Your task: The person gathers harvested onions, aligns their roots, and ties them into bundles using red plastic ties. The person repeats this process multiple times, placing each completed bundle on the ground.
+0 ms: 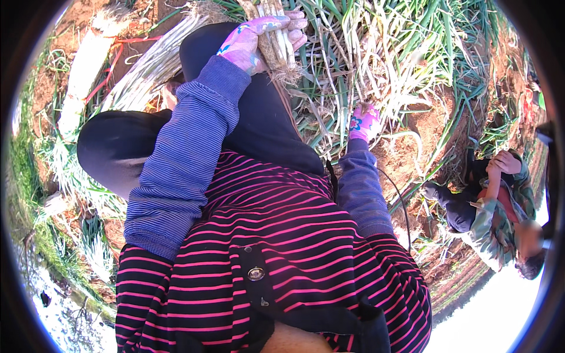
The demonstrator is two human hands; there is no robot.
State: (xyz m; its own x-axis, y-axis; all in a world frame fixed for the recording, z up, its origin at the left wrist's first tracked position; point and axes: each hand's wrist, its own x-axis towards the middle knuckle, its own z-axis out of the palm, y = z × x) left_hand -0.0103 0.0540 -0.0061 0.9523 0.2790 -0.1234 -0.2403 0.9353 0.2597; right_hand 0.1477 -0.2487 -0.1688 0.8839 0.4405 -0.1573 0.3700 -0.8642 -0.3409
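Observation:
My left hand (260, 39), in a pink flower-patterned glove, is closed around a small bunch of green onions (276, 48) at the top centre; their roots hang by my knee. My right hand (365, 120), gloved alike, is low at the root side of a large heap of loose green onions (397, 53). Its fingers are partly hidden, so whether it grips any stalk cannot be told. Pale stalks of another bundle (154, 61) lie beyond my bent leg on the left.
A bundle of green onions (84, 79) with red ties (115, 66) lies at the far left on reddish soil (404, 154). More onions lie below it. At the right, a person in a camouflage jacket (494, 220) sits with hands together. A thin cord runs beside my right sleeve.

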